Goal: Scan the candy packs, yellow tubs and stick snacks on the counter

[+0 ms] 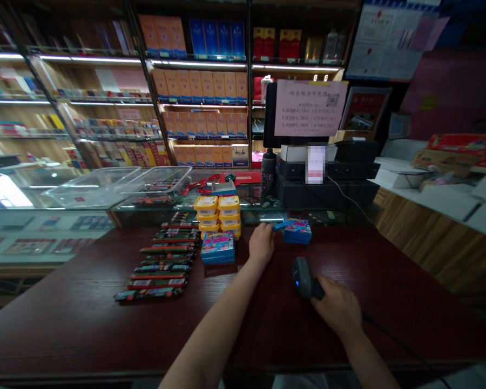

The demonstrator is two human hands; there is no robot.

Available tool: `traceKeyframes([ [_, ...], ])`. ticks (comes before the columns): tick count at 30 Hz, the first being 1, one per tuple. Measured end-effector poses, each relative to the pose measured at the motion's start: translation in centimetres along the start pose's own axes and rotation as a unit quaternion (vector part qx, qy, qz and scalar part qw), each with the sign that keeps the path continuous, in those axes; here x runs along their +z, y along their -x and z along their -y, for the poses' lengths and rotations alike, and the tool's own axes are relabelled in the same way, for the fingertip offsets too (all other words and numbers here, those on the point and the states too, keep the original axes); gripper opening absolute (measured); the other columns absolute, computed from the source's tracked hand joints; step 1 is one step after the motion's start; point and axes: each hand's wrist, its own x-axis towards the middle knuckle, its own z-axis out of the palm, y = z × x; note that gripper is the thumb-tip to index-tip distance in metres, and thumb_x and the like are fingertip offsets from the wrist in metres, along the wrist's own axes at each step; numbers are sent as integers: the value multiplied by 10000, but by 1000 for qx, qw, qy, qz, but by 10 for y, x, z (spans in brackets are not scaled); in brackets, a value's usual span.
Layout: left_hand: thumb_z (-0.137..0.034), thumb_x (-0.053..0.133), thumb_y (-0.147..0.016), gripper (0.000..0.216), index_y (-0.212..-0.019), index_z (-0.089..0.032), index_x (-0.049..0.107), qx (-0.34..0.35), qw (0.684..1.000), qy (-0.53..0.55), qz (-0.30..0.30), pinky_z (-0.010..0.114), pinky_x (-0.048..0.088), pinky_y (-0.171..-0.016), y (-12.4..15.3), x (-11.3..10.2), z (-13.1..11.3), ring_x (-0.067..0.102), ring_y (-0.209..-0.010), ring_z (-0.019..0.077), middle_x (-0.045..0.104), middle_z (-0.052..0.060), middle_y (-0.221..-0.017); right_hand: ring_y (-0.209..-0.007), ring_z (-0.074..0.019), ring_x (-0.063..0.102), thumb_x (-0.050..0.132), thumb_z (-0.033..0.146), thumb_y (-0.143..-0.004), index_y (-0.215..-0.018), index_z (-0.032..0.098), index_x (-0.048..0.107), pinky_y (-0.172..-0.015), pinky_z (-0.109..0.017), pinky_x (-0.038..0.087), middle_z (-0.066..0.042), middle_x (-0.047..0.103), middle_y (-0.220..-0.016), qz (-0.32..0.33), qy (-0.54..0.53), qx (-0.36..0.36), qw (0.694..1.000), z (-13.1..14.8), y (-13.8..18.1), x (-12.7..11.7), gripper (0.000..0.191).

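My left hand (261, 243) reaches over the middle of the dark red table and grips a small flat blue packet (283, 225) by its left end. The packet is held at the top of a blue stack of patterned packets (298, 232). In my right hand (340, 305) is a dark barcode scanner (302, 276), its head pointing up and a blue light showing. Left of my left hand lies another stack of blue packets (217, 247), in front of stacked yellow tubs (218, 213). Long, thin dark packets (162, 265) lie in a row further left.
Clear plastic bins (157, 181) stand on the glass counter at the back left. A monitor (270, 116) with a paper sign rises behind the table, beside a dark bottle (269, 173). The scanner's cable (400, 343) trails to the right. Shelves of boxes (202, 84) line the wall.
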Motion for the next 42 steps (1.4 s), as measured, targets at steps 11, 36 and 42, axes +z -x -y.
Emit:
traceKeyframes([
  [11,-258,820,-580,453,-941,-163,564,-323,634,691,-123,443,509,-891,61,6,13,687,-799,184,681,27,-869,-843,-264,680,558,333,-765,-1142,236,588,-695,-343,480,-57,720,-982,29,-99,33,994,6,-6,-19,390],
  [36,-252,813,-595,461,-961,-192,540,-325,621,700,-136,453,501,-917,60,9,19,688,-771,161,678,-5,-854,-806,-241,675,621,396,-701,-958,207,664,-665,-307,485,-65,730,-884,52,-238,34,969,12,-10,-48,322],
  [42,-228,840,-537,515,-950,-167,538,-323,645,677,-148,423,529,-869,61,11,15,674,-705,139,675,0,-821,-768,-227,671,551,304,-785,-1016,223,611,-624,-298,424,-48,715,-881,1,-1,11,1000,2,-4,-20,252],
])
